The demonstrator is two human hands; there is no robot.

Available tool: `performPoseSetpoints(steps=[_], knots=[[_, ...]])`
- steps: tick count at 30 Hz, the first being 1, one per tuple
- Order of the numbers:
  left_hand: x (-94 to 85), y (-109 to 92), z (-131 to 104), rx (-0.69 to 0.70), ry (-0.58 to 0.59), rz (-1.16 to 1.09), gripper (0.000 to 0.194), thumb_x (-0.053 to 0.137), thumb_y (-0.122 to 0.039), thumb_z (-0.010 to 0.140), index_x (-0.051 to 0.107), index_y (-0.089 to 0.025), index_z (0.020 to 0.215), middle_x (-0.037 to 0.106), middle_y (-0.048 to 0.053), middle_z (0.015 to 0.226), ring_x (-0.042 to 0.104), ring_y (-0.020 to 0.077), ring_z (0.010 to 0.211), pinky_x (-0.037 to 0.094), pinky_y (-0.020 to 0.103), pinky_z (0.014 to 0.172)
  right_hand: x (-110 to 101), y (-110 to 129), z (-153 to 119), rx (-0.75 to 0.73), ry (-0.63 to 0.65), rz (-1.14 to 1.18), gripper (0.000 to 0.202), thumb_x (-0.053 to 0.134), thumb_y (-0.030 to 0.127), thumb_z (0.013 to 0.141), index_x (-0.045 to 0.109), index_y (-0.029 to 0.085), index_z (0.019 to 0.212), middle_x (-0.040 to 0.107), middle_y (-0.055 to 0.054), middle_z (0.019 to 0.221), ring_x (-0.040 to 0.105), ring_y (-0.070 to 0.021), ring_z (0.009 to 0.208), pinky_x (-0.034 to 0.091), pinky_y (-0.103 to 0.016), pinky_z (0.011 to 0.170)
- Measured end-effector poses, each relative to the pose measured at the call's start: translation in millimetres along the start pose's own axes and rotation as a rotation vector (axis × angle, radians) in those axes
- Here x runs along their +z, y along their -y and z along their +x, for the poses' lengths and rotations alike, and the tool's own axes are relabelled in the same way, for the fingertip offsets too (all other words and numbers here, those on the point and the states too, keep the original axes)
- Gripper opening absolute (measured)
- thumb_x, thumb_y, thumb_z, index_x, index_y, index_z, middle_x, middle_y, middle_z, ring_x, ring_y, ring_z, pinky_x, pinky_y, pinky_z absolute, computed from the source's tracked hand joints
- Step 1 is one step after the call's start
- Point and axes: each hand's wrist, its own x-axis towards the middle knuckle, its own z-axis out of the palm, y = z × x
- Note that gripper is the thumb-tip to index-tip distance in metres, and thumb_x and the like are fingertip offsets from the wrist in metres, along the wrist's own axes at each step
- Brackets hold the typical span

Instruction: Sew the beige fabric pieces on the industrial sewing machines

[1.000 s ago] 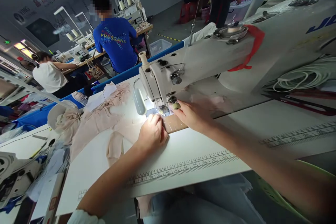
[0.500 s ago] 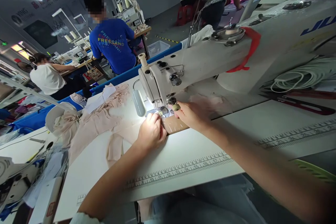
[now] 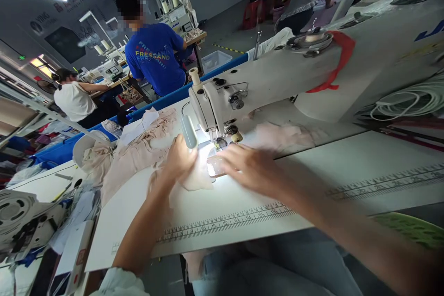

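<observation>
Left hand: our left hand (image 3: 180, 159) is beside the lower end of the grey machine lamp (image 3: 189, 132), fingers curled and partly bent out of sight; it seems to have the pale pink fabric panel (image 3: 198, 178), but blur keeps us from telling how firmly.
Right hand: our right hand (image 3: 251, 164) reaches over the brown plate (image 3: 215, 166), fingers loosely extended; we cannot tell whether they pinch anything.
Fabric panel: it lies on the white tabletop (image 3: 347, 159), just in front of the needle area and between our hands.
Needle risk: our right fingertips are near the presser foot (image 3: 218, 142), so we judge that a stray press of the pedal, which is out of view, could catch a finger.
Fabric risk: thin, limp cloth could pucker or skew if our two hands pulled unevenly.
Snag risk: the gathered pink fabric (image 3: 138, 159) on the left could drag on the panel if they are joined, which we cannot make out.
Front edge: bare tabletop and a printed ruler (image 3: 225, 224) leave our forearms room.
Tight side: the sewing machine head (image 3: 204, 101) and lamp limit lifting.
Right side: more pink fabric (image 3: 280, 136) lies under the machine arm, narrowing room there.
</observation>
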Motion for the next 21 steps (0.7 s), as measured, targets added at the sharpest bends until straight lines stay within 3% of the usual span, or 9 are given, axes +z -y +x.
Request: performPoseSetpoints(steps=[3,5,7,9,12,14,16,18,21], knots=[[-11.8,11,2,-0.095,0.149,0.101,0.013,0.056,-0.029,0.084,0.059,-0.019,0.092,0.062,0.005,0.085,0.06,0.025,0.086,0.046,0.036,0.078,13,43,-9,-0.316,0.037,-0.067,0.056,0.066,0.055,0.085,0.062,0.012,0.121,0.061,-0.017,0.127,0.049,-0.033,0.123,0.038,-0.046,0.103],[-17.4,15,-3,-0.109,0.268,0.058,0.01,0.053,-0.029,0.085,0.057,-0.021,0.084,0.058,0.0,0.071,0.057,0.0202,0.073,0.042,0.031,0.07,25,65,-18,-0.415,0.051,-0.044,0.089,0.063,0.077,0.073,0.058,0.007,0.128,0.058,-0.019,0.129,0.044,-0.0354,0.125,0.032,-0.052,0.109],[-23.7,20,-13,-0.101,0.354,-0.045,0.014,0.051,-0.032,0.086,0.055,-0.021,0.077,0.054,-0.004,0.063,0.052,0.0165,0.064,0.038,0.028,0.064,35,79,-30,-0.441,0.058,-0.053,0.103,0.066,0.081,0.065,0.054,0.004,0.132,0.06,-0.019,0.123,0.048,-0.0353,0.117,0.031,-0.056,0.109],[-33.1,30,-32,-0.094,0.406,-0.173,0.02,0.053,-0.038,0.085,0.054,-0.021,0.074,0.05,-0.005,0.057,0.048,0.0141,0.058,0.034,0.025,0.059,42,87,-46,-0.424,0.026,-0.095,0.083,0.076,0.063,0.07,0.058,0.005,0.127,0.063,-0.016,0.11,0.053,-0.0316,0.102,0.039,-0.053,0.102],[-56.4,53,-78,-0.194,0.458,-0.35,0.028,0.056,-0.047,0.083,0.054,-0.02,0.075,0.042,-0.007,0.054,0.038,0.0113,0.052,0.028,0.023,0.052,41,94,-73,-0.429,-0.082,0.017,0.007,0.061,0.016,0.087,0.065,0.015,0.093,0.061,-0.006,0.082,0.052,-0.0216,0.077,0.047,-0.038,0.079],[-77.2,67,-122,-0.32,0.506,-0.436,0.034,0.058,-0.053,0.083,0.054,-0.019,0.076,0.041,-0.006,0.058,0.034,0.0101,0.052,0.025,0.022,0.05,34,97,-92,-0.421,-0.069,0.279,0.024,0.045,0.007,0.093,0.06,0.018,0.079,0.059,-0.004,0.075,0.051,-0.0185,0.072,0.045,-0.034,0.073],[-97.6,77,-171,-0.428,0.576,-0.481,0.038,0.057,-0.056,0.084,0.055,-0.019,0.077,0.043,-0.005,0.062,0.034,0.0097,0.054,0.026,0.022,0.051,24,98,-110,-0.302,0.11,0.631,0.028,0.04,0.015,0.1,0.058,0.02,0.08,0.06,-0.003,0.075,0.054,-0.0167,0.072,0.046,-0.03,0.072],[-110.0,81,-218,-0.487,0.656,-0.485,0.039,0.056,-0.057,0.086,0.056,-0.019,0.077,0.045,-0.003,0.063,0.035,0.0099,0.055,0.029,0.022,0.053,18,95,-128,-0.057,0.397,0.953,0.029,0.042,0.032,0.102,0.058,0.021,0.08,0.061,-0.001,0.076,0.056,-0.0151,0.07,0.046,-0.027,0.067],[-96.7,84,-267,-0.555,0.759,-0.437,0.038,0.055,-0.055,0.088,0.057,-0.018,0.077,0.045,-0.003,0.059,0.038,0.0108,0.053,0.03,0.024,0.054,28,82,-154,0.398,0.635,1.202,0.041,0.05,0.057,0.094,0.059,0.021,0.076,0.062,-0.001,0.073,0.058,-0.0163,0.069,0.047,-0.026,0.063]])
